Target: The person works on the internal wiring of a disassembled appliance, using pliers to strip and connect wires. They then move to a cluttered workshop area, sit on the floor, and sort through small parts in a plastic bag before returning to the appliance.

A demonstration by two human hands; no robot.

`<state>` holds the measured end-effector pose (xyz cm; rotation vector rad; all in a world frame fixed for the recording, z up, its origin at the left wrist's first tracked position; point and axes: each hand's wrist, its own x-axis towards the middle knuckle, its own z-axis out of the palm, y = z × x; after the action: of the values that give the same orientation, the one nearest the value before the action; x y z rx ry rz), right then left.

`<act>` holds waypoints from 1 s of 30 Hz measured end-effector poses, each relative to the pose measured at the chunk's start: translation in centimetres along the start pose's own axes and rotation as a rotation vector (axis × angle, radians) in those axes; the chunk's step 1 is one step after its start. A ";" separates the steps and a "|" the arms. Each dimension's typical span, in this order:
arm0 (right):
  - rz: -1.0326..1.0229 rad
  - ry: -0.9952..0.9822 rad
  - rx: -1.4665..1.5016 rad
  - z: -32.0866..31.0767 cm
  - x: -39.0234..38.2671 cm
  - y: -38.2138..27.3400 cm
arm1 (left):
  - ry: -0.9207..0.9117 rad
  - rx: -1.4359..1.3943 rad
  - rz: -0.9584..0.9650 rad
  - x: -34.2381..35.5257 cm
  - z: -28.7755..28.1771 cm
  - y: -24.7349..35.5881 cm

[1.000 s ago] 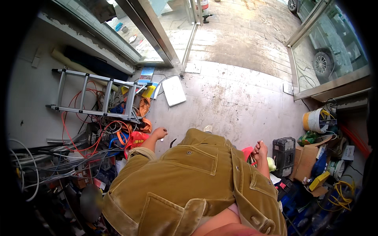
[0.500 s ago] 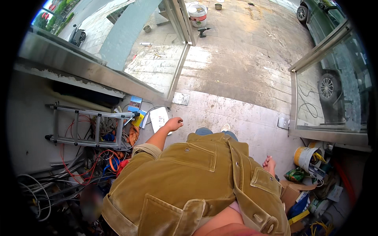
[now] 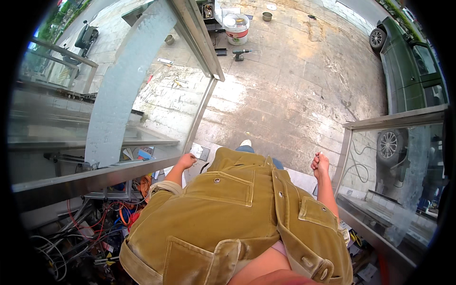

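My left hand (image 3: 186, 160) hangs beside the metal frame of the left glass door (image 3: 190, 137), its fingers curled in and nothing showing in them. On the other side my right hand (image 3: 320, 164) is raised forward with loosely closed fingers, near the frame of the right glass door (image 3: 346, 156). I see no object in it. A brown jacket (image 3: 223, 199) fills the space between my arms. One white shoe (image 3: 245, 143) shows ahead of it, on the paving at the doorway.
Ahead on the paving lie a cordless drill (image 3: 240, 55), a white bucket (image 3: 236, 31) and a small metal bowl (image 3: 267, 16). A green car (image 3: 408, 71) stands at the far right. Tangled cables (image 3: 104, 216) and a ladder (image 3: 111, 194) lie behind the left door.
I have moved forward into the doorway, and the door frames have come nearer on both sides. My right hand has swung forward and up; the left has dropped back beside the door frame.
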<state>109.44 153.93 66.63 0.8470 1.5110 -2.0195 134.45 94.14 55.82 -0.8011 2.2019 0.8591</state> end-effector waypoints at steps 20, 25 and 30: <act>0.162 -0.190 -0.494 9.2 48.9 -38.0 | -0.363 0.453 -0.110 36.4 -10.6 28.7; -0.037 -0.173 -0.404 18.5 71.5 -45.9 | -0.235 0.182 -0.256 49.8 -12.4 30.4; 0.273 -0.156 -0.499 22.3 86.0 -45.3 | 0.192 -0.319 0.120 76.1 -18.1 56.7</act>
<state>14.00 144.28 39.45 0.6314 1.6083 -1.3909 41.15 91.91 30.91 -0.9413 2.3299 1.2616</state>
